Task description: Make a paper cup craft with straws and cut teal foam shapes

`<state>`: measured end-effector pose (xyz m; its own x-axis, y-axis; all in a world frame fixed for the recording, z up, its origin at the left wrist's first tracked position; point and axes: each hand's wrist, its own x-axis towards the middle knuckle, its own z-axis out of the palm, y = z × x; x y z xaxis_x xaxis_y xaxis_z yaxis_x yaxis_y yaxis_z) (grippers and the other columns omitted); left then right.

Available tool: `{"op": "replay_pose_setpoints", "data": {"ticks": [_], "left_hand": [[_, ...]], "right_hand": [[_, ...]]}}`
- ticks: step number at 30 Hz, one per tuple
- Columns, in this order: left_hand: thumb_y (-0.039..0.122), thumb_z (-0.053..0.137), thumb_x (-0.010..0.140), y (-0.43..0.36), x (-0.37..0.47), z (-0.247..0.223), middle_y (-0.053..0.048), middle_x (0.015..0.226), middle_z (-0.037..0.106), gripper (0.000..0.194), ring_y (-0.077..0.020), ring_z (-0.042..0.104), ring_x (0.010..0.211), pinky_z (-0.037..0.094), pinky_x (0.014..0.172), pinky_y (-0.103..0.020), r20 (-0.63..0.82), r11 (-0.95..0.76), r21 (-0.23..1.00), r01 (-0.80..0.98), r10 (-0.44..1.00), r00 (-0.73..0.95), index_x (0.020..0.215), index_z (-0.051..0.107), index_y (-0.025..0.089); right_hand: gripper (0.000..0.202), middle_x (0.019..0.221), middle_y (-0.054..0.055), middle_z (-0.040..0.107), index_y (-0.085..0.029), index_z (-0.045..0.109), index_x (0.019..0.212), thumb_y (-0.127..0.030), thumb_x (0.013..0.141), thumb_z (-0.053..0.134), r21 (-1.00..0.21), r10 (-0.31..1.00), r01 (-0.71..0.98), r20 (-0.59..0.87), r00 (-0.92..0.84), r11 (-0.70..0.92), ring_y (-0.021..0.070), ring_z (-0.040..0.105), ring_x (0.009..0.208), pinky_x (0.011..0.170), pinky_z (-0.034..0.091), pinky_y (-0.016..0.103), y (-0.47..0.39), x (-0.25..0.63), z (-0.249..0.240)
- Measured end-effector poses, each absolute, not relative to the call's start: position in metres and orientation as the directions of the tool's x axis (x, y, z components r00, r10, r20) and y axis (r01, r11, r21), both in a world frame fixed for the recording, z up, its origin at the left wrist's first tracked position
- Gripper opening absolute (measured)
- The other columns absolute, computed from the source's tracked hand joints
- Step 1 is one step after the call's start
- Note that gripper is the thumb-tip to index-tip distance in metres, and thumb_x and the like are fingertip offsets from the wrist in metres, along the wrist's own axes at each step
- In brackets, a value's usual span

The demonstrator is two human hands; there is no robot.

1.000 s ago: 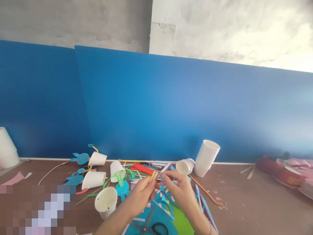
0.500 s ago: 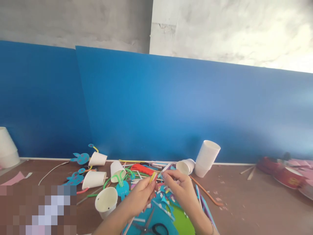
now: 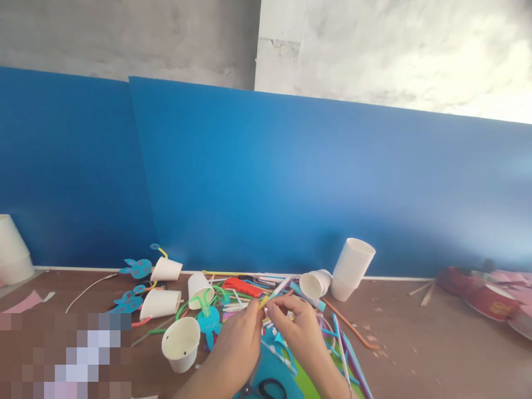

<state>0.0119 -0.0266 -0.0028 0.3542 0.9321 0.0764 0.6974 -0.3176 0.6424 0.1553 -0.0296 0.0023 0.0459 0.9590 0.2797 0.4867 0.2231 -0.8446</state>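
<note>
My left hand (image 3: pixel 241 339) is closed, with a short yellow straw piece (image 3: pixel 264 302) sticking out between thumb and finger. Close against it, my right hand (image 3: pixel 297 327) pinches at the left fingertips; what lies in that pinch is too small to make out. Beneath the hands are blue paper (image 3: pixel 276 368) and scissors (image 3: pixel 272 389) with black handles, partly covered by my left hand. Just beyond my fingers lie a red-handled tool (image 3: pixel 243 287) and many loose straws. A blue paper rabbit head (image 3: pixel 208 320) is left of my left hand.
A white paper cup (image 3: pixel 180 343) with small holes stands at left, near cups with blue paper animal parts (image 3: pixel 166 269). A leaning cup stack (image 3: pixel 353 269) and a tipped cup (image 3: pixel 313 284) are at right. An orange straw (image 3: pixel 353 327) lies on the brown table (image 3: pixel 415 343); a blue panel (image 3: pixel 291 183) rises behind.
My hands have drawn together: the right moved left and down, and the left shifted slightly right. More of the straws at right now shows, and less of the scissors.
</note>
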Motion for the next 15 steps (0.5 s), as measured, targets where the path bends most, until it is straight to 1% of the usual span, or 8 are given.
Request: {"op": "replay_pose_setpoints", "data": {"ticks": [3, 6, 8, 11, 15], "left_hand": [[0.015, 0.027, 0.095, -0.0273, 0.0124, -0.0010, -0.005, 0.083, 0.068, 0.023, -0.0205, 0.063, 0.076, 0.033, 0.059, -0.027, 0.065, -0.314, 0.611, 0.727, 0.935, 0.349, 0.098, 0.049, 0.020], [0.016, 0.026, 0.095, -0.0254, 0.0115, -0.0040, -0.005, 0.081, 0.068, 0.022, -0.0204, 0.063, 0.074, 0.032, 0.058, -0.027, 0.075, -0.320, 0.618, 0.718, 0.933, 0.351, 0.098, 0.049, 0.019], [0.019, 0.026, 0.096, -0.0234, 0.0107, -0.0070, -0.006, 0.079, 0.067, 0.023, -0.0200, 0.062, 0.072, 0.031, 0.058, -0.027, 0.079, -0.317, 0.628, 0.711, 0.935, 0.347, 0.096, 0.049, 0.019], [0.021, 0.024, 0.097, -0.0219, 0.0102, -0.0090, -0.006, 0.078, 0.067, 0.025, -0.0194, 0.062, 0.071, 0.032, 0.058, -0.027, 0.089, -0.320, 0.630, 0.707, 0.935, 0.344, 0.094, 0.049, 0.019], [0.017, 0.025, 0.096, -0.0242, 0.0118, -0.0042, -0.006, 0.082, 0.068, 0.025, -0.0201, 0.063, 0.075, 0.032, 0.059, -0.028, 0.056, -0.315, 0.589, 0.744, 0.935, 0.351, 0.101, 0.049, 0.018]], "right_hand": [[0.023, 0.056, 0.002, 0.062, -0.017, 0.070, 0.063, -0.030, 0.078, 0.057, -0.898, 0.968, 0.388, 0.245, 0.049, 0.208, 0.0183, 0.055, 0.063, 0.063, 0.041, 0.028, -0.0291, 0.1532, 0.0009], [0.026, 0.047, -0.002, 0.050, -0.016, 0.066, 0.061, -0.034, 0.078, 0.058, -0.971, 0.988, 0.191, 0.152, 0.014, 0.147, 0.0124, 0.044, 0.049, 0.051, 0.036, 0.025, -0.0275, 0.1510, 0.0000], [0.027, 0.045, -0.003, 0.046, -0.015, 0.065, 0.061, -0.036, 0.077, 0.059, -0.988, 0.993, 0.102, 0.118, -0.006, 0.118, 0.0101, 0.038, 0.045, 0.047, 0.033, 0.023, -0.0268, 0.1499, 0.0000], [0.028, 0.046, -0.003, 0.045, -0.014, 0.064, 0.060, -0.037, 0.076, 0.061, -0.989, 0.992, 0.081, 0.124, -0.004, 0.124, 0.0095, 0.037, 0.045, 0.046, 0.032, 0.023, -0.0267, 0.1492, 0.0009], [0.029, 0.049, -0.001, 0.051, -0.015, 0.064, 0.059, -0.038, 0.076, 0.060, -0.980, 0.989, 0.146, 0.143, 0.025, 0.138, 0.0115, 0.044, 0.048, 0.047, 0.036, 0.023, -0.0265, 0.1490, 0.0012]]}}
